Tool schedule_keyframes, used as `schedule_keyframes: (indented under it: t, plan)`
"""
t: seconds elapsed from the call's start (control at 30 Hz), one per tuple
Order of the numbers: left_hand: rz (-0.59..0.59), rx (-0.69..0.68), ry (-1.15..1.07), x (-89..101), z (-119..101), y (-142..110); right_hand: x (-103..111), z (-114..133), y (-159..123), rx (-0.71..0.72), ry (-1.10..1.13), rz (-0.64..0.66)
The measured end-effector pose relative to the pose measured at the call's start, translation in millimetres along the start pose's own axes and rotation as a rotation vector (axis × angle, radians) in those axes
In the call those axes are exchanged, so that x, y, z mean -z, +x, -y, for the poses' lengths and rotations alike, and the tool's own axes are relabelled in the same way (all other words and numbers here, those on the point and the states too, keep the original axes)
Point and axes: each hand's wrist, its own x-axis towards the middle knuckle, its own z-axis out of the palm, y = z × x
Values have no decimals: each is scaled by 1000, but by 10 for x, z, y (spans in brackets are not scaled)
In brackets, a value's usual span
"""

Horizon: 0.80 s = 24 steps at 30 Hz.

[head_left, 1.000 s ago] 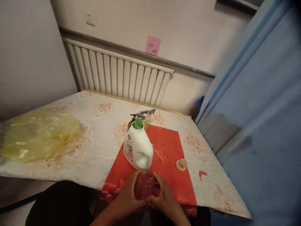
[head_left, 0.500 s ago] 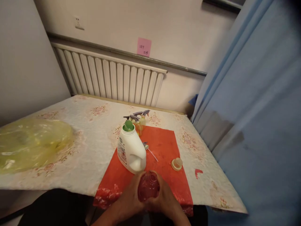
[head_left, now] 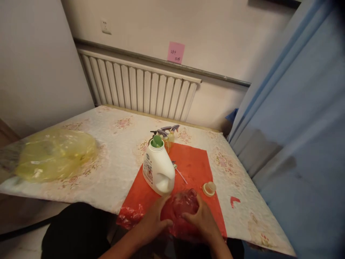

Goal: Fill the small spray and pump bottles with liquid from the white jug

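Bottle, see-through and reddish-looking, is leaning between the fingers, its open neck pointing up and to their right. Left hand and right hand are cupping it from opposite sides, moderately spread, probably because smooth, rounded walls are needing support from both. Just beyond the left fingers, a white jug is standing upright, its green insert showing. A red sheet is lying under it, perhaps guarding the tablecloth from drips. Beyond the right fingertips, a pale cap and a sprayer straw are resting. Farther out, spray bottles are clustering behind the jug; well left of the fingers, a yellow bag is spreading. Compared with the frame just before, the bottle is tipping farther rightward and the hands are sitting wider apart, while the jug and cap are keeping their places on the sheet.
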Motion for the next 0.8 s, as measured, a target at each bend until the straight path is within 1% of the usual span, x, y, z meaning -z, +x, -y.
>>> schedule_keyframes:
  t: [0.1, 0.23, 0.33, 0.4, 0.5, 0.63, 0.7, 0.8]
  plan:
    - [-88, 36, 124, 120, 110, -46, 119, -87, 119, 30, 3, -71]
    - [-188, 8, 218, 372, 269, -54, 295, -164, 308, 42, -33, -124]
    - [-325, 3, 308, 602, 420, -17, 418, -203, 460, 16, -66, -133]
    - [-378, 12, 372, 745, 520, 25, 489, -219, 564, 5, -85, -146]
    - [-440, -13, 436, 919, 644, 103, 582, -235, 732, -9, -103, -192]
    - [-568, -14, 495, 1075, 803, 188, 704, -266, 999, 7, -114, -290]
    - [-584, -6, 527, 1120, 895, 210, 764, -292, 1152, 24, -118, -331]
    - [-575, 7, 562, 1141, 1024, 217, 836, -344, 1406, 20, -138, -370]
